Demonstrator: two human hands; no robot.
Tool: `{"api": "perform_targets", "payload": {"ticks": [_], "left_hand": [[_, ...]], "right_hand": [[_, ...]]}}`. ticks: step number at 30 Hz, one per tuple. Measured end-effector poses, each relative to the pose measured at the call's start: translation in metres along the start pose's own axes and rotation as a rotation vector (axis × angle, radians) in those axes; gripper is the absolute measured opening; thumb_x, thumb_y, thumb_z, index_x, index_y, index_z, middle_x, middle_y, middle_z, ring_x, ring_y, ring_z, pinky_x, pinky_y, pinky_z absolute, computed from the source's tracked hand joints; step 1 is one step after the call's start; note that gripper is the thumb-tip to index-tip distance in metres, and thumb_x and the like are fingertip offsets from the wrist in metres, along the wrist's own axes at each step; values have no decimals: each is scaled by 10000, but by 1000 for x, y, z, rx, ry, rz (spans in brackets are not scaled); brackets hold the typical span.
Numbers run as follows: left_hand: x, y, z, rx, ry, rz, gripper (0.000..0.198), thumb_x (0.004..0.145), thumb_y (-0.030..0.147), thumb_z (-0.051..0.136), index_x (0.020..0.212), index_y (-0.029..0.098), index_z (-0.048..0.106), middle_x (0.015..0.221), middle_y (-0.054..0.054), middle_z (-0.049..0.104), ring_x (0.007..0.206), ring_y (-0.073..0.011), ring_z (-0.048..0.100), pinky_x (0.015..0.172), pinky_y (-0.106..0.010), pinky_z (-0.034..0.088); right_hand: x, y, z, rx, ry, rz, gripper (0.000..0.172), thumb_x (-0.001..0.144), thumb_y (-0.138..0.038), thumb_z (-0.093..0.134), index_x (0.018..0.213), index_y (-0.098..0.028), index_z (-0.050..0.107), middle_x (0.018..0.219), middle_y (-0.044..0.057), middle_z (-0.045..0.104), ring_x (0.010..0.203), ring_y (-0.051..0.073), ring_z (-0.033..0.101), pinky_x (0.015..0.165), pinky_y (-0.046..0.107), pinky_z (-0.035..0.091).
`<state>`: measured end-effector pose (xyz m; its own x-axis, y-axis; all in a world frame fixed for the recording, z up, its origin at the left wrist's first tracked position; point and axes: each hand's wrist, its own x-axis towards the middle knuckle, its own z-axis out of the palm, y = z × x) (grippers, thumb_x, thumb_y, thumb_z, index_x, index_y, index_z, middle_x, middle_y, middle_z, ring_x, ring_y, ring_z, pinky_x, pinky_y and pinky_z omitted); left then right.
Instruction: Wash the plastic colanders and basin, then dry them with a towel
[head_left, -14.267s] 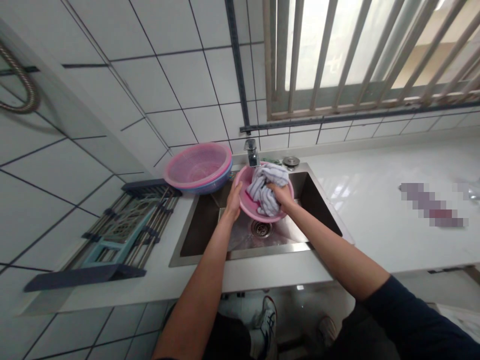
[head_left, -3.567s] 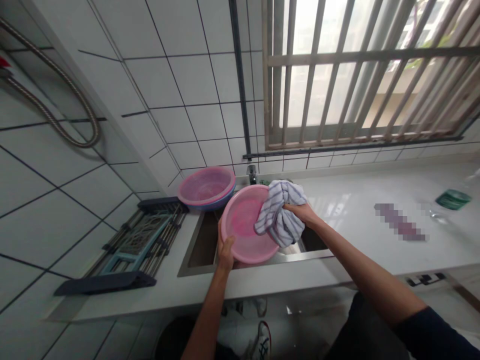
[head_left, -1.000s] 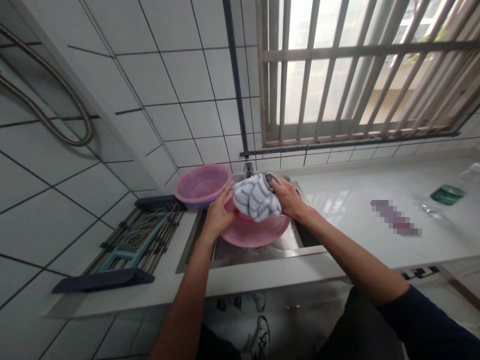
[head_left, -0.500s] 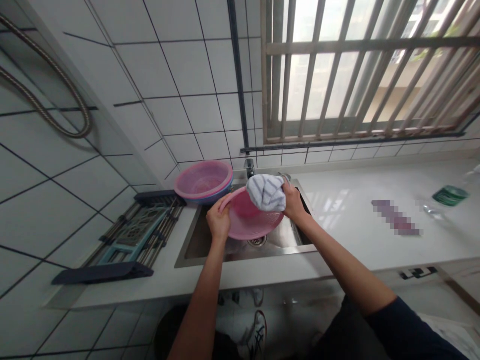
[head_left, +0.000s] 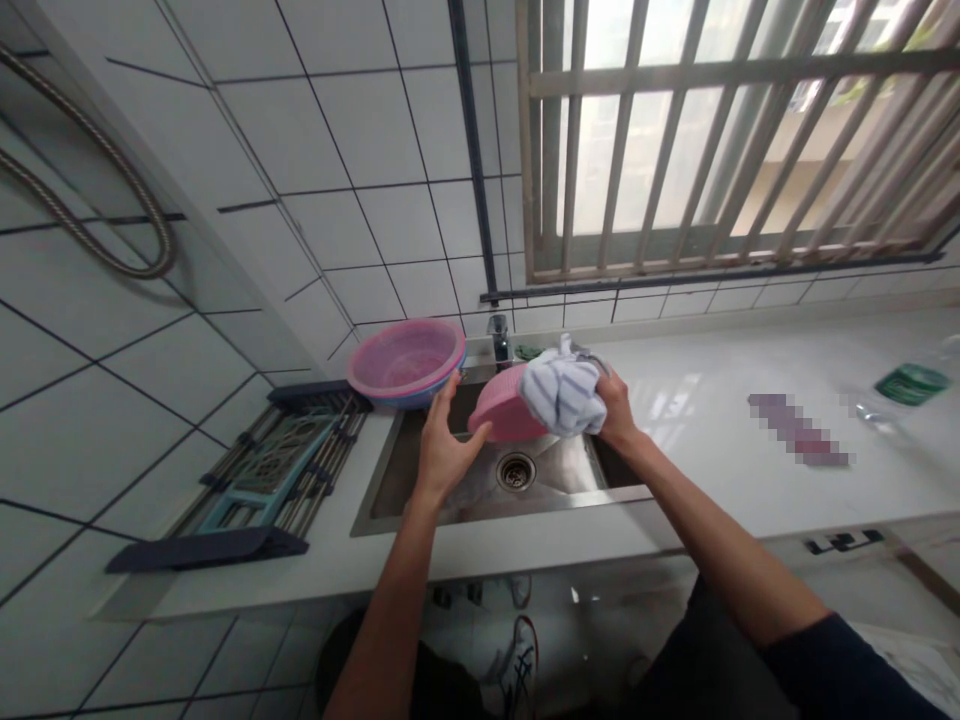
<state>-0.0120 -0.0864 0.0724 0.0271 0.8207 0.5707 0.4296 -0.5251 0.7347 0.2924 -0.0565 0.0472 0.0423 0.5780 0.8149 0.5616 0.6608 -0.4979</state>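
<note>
Over the sink, a pink plastic colander (head_left: 506, 408) is tipped on its side, its textured wall turned toward me. My right hand (head_left: 619, 412) is closed on a white cloth with grey stripes (head_left: 562, 390), which is bunched against the colander's right side. Whether those fingers also grip the rim is hidden behind the cloth. My left hand (head_left: 446, 445) is open at the colander's left edge, fingers spread and thumb stretched toward the rim. I cannot tell if the thumb touches it. Below lies the steel sink (head_left: 480, 505) with its round drain (head_left: 516, 472).
Stacked pink and blue basins (head_left: 407, 362) stand at the sink's back left corner, beside the faucet (head_left: 499, 340). A folded rack (head_left: 262, 475) lies on the left counter. On the right counter (head_left: 675, 450) are a bottle with a green label (head_left: 913, 383) and a blurred-out item (head_left: 799, 430).
The colander has turned from showing its inside to showing its outer wall. My left hand has let go of the rim and spread its fingers. My right hand and the cloth have shifted right.
</note>
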Motion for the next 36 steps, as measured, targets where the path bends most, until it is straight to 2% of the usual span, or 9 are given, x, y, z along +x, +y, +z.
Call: {"api": "perform_targets", "payload": {"ticks": [4, 7, 10, 15, 19, 25, 30, 33, 36], "left_hand": [[18, 19, 8, 49, -139, 141, 706, 824, 256, 809, 1512, 283, 655, 1559, -84, 636, 1460, -322, 576, 1275, -475, 401], [18, 13, 19, -46, -20, 48, 455, 887, 228, 697, 1332, 238, 788, 1391, -79, 753, 1334, -306, 682, 1218, -465, 480], [7, 0, 28, -189, 128, -81, 415, 870, 226, 678, 1256, 185, 822, 1305, -109, 789, 1260, -314, 723, 1173, -472, 525], [-3, -17, 29, -439, 437, -254, 402, 840, 289, 794, 1221, 160, 813, 1316, -146, 777, 1285, -324, 707, 1191, -516, 502], [0, -16, 32, -789, 667, -460, 486, 942, 331, 731, 1417, 239, 686, 1517, -145, 654, 1347, -331, 668, 1082, -590, 586], [-11, -17, 46, -879, 574, -449, 585, 890, 292, 779, 1455, 279, 627, 1617, -116, 569, 1428, -312, 608, 1156, -527, 541], [-20, -28, 27, -602, 402, -367, 793, 832, 395, 860, 1526, 230, 514, 1579, -200, 577, 1443, -313, 589, 1216, -516, 459], [-12, -15, 1, -397, 365, -211, 939, 797, 390, 897, 1604, 293, 425, 1639, -200, 509, 1472, -318, 563, 1228, -497, 440], [5, 8, -19, -209, 181, -13, 948, 779, 327, 897, 1620, 306, 460, 1637, -162, 529, 1493, -322, 541, 1260, -503, 403]], "right_hand": [[11, -39, -1, -74, -124, -210, 217, 988, -147, 578, 1141, -238, 702, 1201, 137, 707, 1139, 282, 669, 958, 422, 585], [13, -52, 3, -113, -158, -222, 236, 997, -137, 574, 1172, -238, 694, 1213, 143, 702, 1153, 290, 666, 959, 425, 590], [19, -49, 3, -79, -158, -158, 287, 968, -134, 583, 1219, -235, 682, 1269, 146, 698, 1201, 296, 660, 997, 435, 584], [25, -29, 4, 138, 8, 163, 311, 859, -271, 714, 1161, -197, 715, 1211, 143, 750, 1122, 305, 704, 1022, 463, 589], [-5, -28, 32, 421, 74, 601, 553, 710, -456, 882, 1174, -178, 771, 1224, 130, 791, 1186, 328, 717, 1127, 504, 558], [-52, -30, 62, 569, 166, 977, 684, 647, -513, 912, 1251, -223, 775, 1315, 85, 782, 1276, 313, 706, 1190, 540, 503], [-24, -9, 28, 397, 198, 693, 574, 634, -485, 880, 1105, -176, 769, 1224, 139, 799, 1143, 333, 740, 1105, 540, 559], [2, -12, 0, 248, 20, 366, 360, 687, -388, 814, 991, -209, 741, 1054, 113, 813, 977, 312, 748, 942, 462, 617], [19, -32, -15, 106, -149, 120, 224, 793, -292, 720, 1009, -232, 722, 1028, 80, 793, 931, 281, 722, 852, 382, 596]]}}
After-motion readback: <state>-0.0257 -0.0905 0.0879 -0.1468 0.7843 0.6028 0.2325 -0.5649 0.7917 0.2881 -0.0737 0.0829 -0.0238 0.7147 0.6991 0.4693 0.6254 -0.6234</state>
